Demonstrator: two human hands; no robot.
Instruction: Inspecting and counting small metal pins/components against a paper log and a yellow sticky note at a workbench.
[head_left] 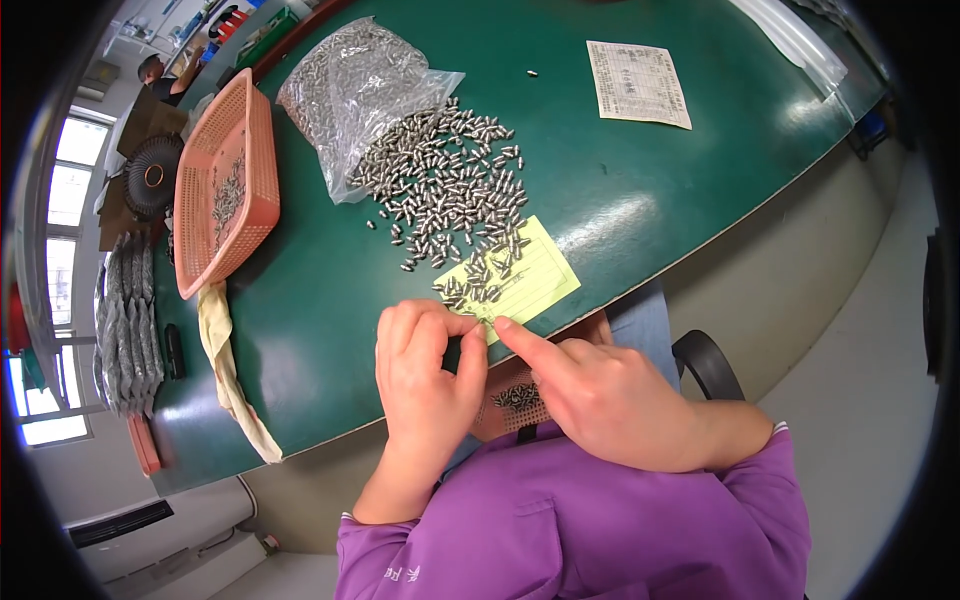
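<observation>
Small shiny double-pointed metal pieces (pixel 450 190) lie in a loose heap that spills from a clear plastic bag (pixel 350 85) towards me. Several of them rest on a yellow paper slip (pixel 545 275) near the table's edge. Over the slip's near corner, my left hand (pixel 425 360) has its thumb and index finger drawn together in a pinch. My right hand (pixel 600 385) meets it there, index finger reaching to the left fingertips, the other fingers curled under. Whatever sits between the fingertips is too small and covered to make out.
A pink plastic basket (pixel 262 190) holding more metal pieces stands at the left, beside a cream cloth strip (pixel 230 370). In my lap is another basket with pieces (pixel 517 397). A printed sheet (pixel 640 85) lies far right on the green table (pixel 330 340). Another person (pixel 165 80) sits far left.
</observation>
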